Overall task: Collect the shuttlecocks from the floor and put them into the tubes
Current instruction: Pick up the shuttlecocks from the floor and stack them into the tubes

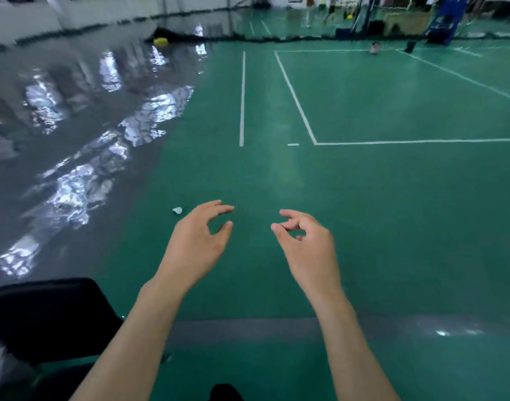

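Head view, from left to right: a dark chair (45, 316) stands at the lower left on glossy grey floor (59, 117). A white shuttlecock (177, 210) lies on the green court floor (392, 212), just left of the left hand (197, 241), not touching it. Both the left hand and the right hand (307, 244) reach forward, fingers loosely curled and apart, holding nothing. White court lines (294, 96) run beyond them.

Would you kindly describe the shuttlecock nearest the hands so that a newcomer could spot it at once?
Find the border where the green court floor meets the glossy grey floor. On the green side near it, just beyond and left of the left hand, lies the shuttlecock. It is the only small white object on that stretch of green.
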`<state>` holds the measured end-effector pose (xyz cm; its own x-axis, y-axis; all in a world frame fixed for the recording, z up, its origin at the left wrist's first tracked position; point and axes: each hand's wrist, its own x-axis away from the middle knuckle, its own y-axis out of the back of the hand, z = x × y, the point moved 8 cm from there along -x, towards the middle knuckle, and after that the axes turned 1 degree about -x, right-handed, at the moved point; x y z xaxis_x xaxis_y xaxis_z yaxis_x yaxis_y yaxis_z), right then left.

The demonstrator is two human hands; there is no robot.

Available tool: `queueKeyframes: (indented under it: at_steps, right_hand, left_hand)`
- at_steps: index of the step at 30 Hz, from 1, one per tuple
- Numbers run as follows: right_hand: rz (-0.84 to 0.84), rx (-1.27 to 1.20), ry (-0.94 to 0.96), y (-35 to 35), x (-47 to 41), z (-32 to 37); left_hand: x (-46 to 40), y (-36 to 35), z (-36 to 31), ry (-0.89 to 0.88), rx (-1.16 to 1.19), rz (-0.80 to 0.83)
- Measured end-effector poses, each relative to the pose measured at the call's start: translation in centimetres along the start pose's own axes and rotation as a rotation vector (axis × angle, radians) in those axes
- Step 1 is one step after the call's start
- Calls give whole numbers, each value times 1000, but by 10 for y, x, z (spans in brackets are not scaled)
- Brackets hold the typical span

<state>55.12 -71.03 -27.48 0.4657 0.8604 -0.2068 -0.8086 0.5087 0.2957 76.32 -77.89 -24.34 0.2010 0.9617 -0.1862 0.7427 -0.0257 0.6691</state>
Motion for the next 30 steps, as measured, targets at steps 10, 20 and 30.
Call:
queueKeyframes:
  at_steps: [10,20,30]
  right_hand:
    - [181,-51,89,-161,-165,8]
    - [87,-53,-78,-261,-350,-23]
    - [565,-143,-24,-431,-560,-58]
  left_hand:
    - [-166,41,102,151,16,-182]
    - [-362,49,176,230,-4,-187]
    - [-572,34,241,339,-120,-309]
